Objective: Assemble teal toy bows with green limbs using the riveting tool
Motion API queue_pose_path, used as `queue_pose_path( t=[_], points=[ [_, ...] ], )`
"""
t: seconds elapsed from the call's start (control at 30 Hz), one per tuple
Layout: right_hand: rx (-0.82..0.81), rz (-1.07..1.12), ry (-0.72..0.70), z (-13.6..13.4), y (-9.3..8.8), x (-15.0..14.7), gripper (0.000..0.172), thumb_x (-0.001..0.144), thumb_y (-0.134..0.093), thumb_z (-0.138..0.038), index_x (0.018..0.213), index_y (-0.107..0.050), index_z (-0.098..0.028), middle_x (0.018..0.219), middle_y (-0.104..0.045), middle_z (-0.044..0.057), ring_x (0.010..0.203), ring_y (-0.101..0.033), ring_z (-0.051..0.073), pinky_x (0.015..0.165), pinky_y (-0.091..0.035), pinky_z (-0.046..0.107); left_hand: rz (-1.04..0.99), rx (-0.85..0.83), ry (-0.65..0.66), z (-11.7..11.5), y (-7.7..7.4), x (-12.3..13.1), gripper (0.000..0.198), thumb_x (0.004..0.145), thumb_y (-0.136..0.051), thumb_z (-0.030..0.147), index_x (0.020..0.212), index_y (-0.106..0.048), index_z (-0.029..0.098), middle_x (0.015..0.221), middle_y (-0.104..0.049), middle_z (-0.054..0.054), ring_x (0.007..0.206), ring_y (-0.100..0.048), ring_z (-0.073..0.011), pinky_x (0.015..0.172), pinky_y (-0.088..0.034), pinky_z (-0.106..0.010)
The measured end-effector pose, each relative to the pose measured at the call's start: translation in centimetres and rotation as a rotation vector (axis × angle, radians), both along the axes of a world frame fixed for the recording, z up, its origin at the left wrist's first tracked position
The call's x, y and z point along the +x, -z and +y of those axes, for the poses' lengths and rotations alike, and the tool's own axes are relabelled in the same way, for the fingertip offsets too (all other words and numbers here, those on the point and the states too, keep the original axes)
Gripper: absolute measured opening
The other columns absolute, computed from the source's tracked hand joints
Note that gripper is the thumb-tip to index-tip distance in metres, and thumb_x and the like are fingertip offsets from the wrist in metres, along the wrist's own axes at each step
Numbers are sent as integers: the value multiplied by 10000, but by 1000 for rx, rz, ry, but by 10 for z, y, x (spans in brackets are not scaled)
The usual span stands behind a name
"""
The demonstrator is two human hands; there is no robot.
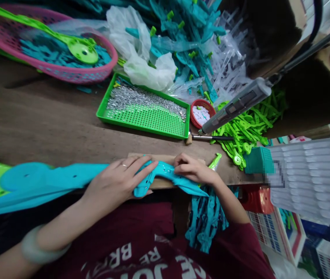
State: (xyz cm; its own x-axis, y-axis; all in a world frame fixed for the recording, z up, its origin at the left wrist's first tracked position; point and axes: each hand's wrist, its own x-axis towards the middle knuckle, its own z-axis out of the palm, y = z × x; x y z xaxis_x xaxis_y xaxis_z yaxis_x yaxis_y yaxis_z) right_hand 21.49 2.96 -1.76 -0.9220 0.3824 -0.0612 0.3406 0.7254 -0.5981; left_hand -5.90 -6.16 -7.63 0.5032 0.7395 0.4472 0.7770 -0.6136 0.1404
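A long turquoise plastic toy piece with a handle-shaped grip lies over a cardboard-coloured pad at the table's front edge. My left hand, wearing a ring, is wrapped over its middle by the grip and holds it. My right hand is closed, fingertips pinched together on the piece right of the grip; anything small between them is hidden. Left of my left hand, more turquoise plastic extends along the edge. A bright green plastic part lies just beyond my right hand.
Ahead stands a green tray of small metal screws. Near it are a red basket of white pieces, a hammer and a hanging electric screwdriver. A pink basket and piles of green parts flank them.
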Motion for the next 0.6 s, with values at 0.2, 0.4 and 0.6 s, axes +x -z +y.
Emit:
queue_pose_path(
  t=[0.2,0.4,0.6],
  points=[
    [127,19,-6,-3,6,-3,211,1025,-493,-318,1088,-662,-208,1111,-585,87,975,-568,176,836,-510,308,62,73,-3,0,-5,0,415,945,-590,372,1299,-648,163,1253,-712,-185,1048,-682,-350,752,-557,-431],
    [246,307,399,-74,-81,32,424,1008,-495,-510,1339,-586,-262,1155,-662,112,1029,-673,229,855,-575,369,2,247,102,-18,-71,-8,426,998,-463,481,855,-696,154,754,-708,-92,617,-648,-211,551,-480,-332],
    [435,61,405,-125,-129,63,549,936,-568,-606,1316,-637,-217,1131,-723,141,1022,-712,263,865,-594,365,50,194,36,-33,-135,-9,513,1018,-357,569,707,-572,223,536,-466,15,457,-468,-176,463,-226,-328]
  ],
)
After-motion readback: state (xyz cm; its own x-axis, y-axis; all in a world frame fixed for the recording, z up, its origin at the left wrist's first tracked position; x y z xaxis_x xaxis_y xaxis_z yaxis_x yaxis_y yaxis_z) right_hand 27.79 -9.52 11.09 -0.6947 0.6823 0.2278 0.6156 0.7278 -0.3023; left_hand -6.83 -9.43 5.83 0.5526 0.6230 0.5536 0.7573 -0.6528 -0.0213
